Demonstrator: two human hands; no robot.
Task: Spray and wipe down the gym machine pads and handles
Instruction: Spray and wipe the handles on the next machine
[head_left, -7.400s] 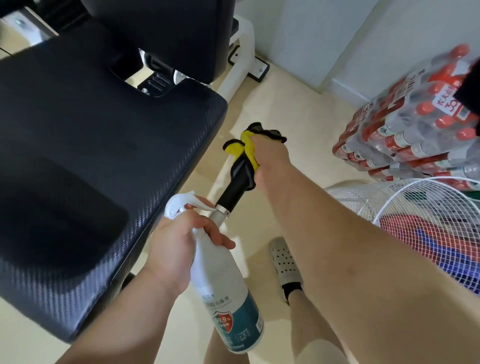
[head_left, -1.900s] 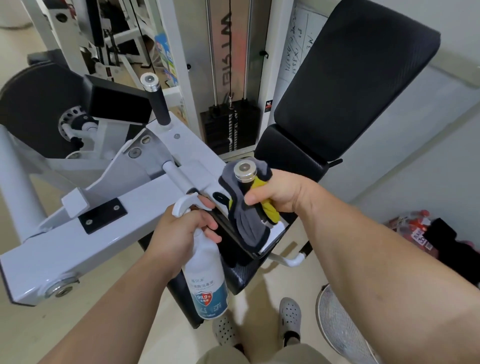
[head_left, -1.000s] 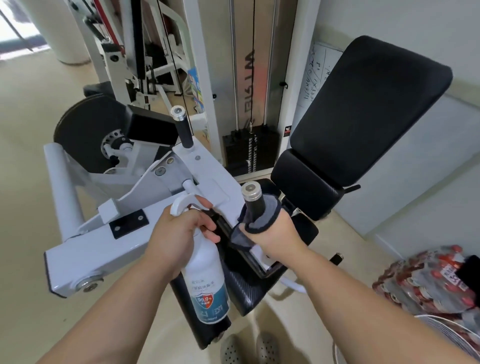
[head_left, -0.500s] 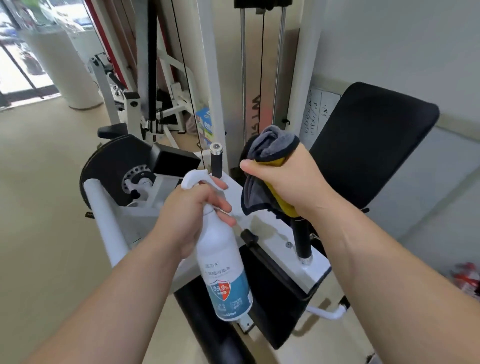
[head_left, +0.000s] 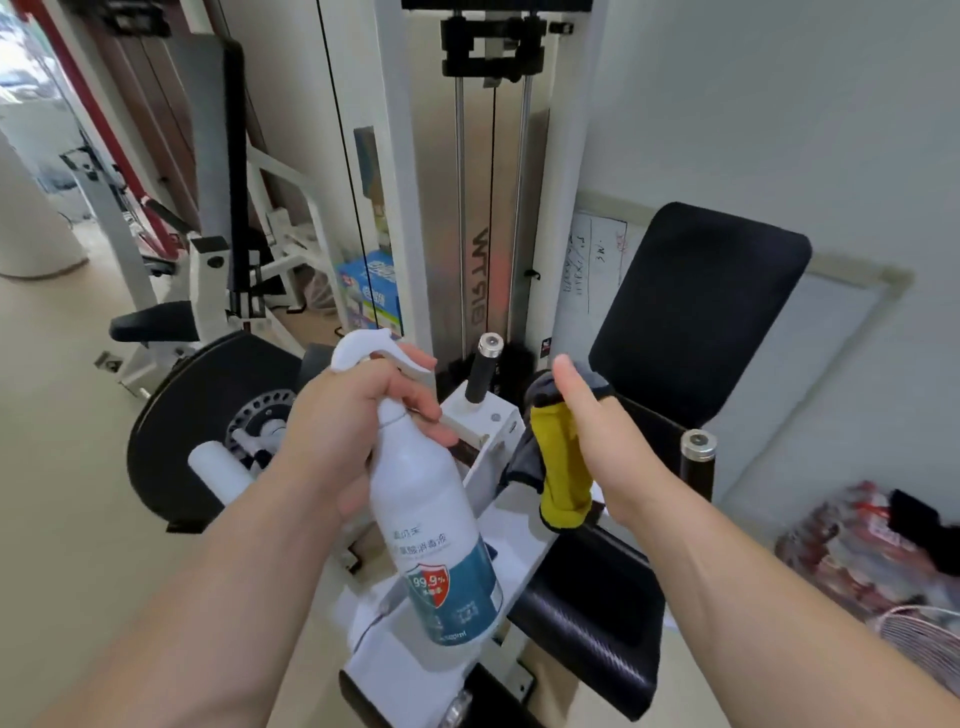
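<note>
The right hand (head_left: 597, 447), closed on the cloth (head_left: 563, 467), has lifted clear of the near handle (head_left: 698, 462). The left hand (head_left: 353, 431) grips the spray bottle (head_left: 431, 530). Far handle (head_left: 480, 374) likely comes next.

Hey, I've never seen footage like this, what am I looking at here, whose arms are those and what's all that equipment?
There is no robot here. One camera worn on a person's head looks forward and down, so both arms are the wearer's. The left hand grips a white spray bottle of disinfectant. The right hand holds a yellow and grey cloth. In front stands a white gym machine with a black back pad, a weight stack tower and two black handles with metal caps. The cloth is touching neither handle.
</note>
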